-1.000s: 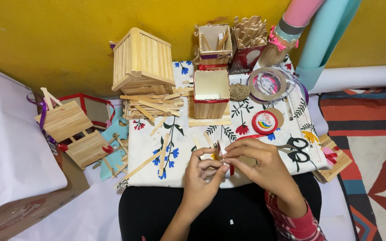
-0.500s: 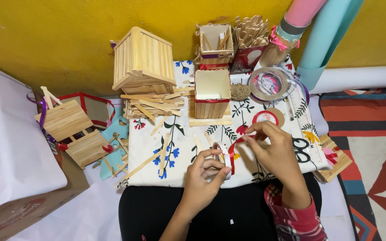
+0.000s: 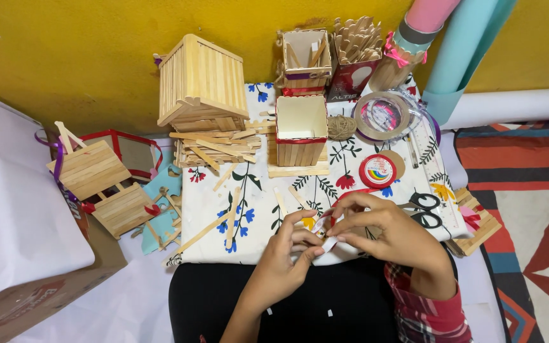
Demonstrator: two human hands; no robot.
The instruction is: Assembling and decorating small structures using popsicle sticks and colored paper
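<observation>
My left hand (image 3: 285, 257) and my right hand (image 3: 386, 230) meet at the near edge of a floral cloth-covered board (image 3: 255, 190) on my lap. Together they pinch a small white strip (image 3: 327, 243), with a bit of red ribbon (image 3: 351, 192) trailing up from between the fingers. Loose wooden craft sticks (image 3: 231, 213) lie on the cloth just left of my hands. Black-handled scissors (image 3: 424, 209) rest right beside my right hand.
A stick-built house (image 3: 201, 82) and stick pile (image 3: 214, 147) stand at the back left; an open stick box (image 3: 300, 130), twine ball (image 3: 341, 127), tape ring (image 3: 382, 115), round red spool (image 3: 377, 170) and sticks in a cup (image 3: 357, 44) sit behind. Stick panels (image 3: 106, 187) lie left.
My right hand reached up toward the round red spool half a second ago, then came back down to meet my left hand over the white strip.
</observation>
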